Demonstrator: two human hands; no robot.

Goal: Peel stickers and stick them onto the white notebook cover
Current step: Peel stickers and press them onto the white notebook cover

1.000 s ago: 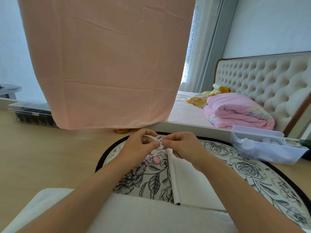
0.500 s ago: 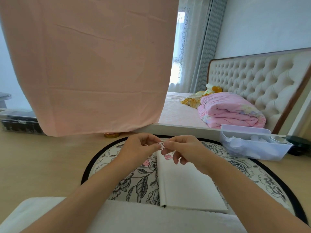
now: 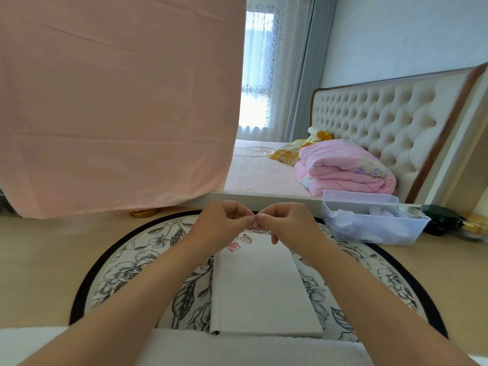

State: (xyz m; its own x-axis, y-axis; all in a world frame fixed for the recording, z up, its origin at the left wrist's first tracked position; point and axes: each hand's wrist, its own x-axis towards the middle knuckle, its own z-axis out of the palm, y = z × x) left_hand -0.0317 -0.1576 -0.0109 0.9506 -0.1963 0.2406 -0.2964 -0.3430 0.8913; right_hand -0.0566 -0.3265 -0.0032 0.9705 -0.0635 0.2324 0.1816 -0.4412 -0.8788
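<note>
The white notebook (image 3: 261,289) lies shut on a round floral mat (image 3: 126,270), its spine to the left. Two pink stickers (image 3: 239,242) sit near its far left corner. Above the notebook's far edge my left hand (image 3: 224,225) and my right hand (image 3: 285,223) meet fingertip to fingertip. Both pinch one small sticker (image 3: 255,219) between thumbs and forefingers. The sticker is tiny and mostly hidden by my fingers.
A clear plastic bin (image 3: 369,223) with white contents stands at the mat's right. Dark and gold jars (image 3: 449,220) sit beyond it. A pink cloth (image 3: 118,101) hangs at the back left, a gold lid (image 3: 142,213) under it. White fabric (image 3: 184,350) lies nearest me.
The view has tilted and shifted, showing more of the notebook. Both hands stay joined on the small sticker and have risen slightly toward the notebook's far edge.
</note>
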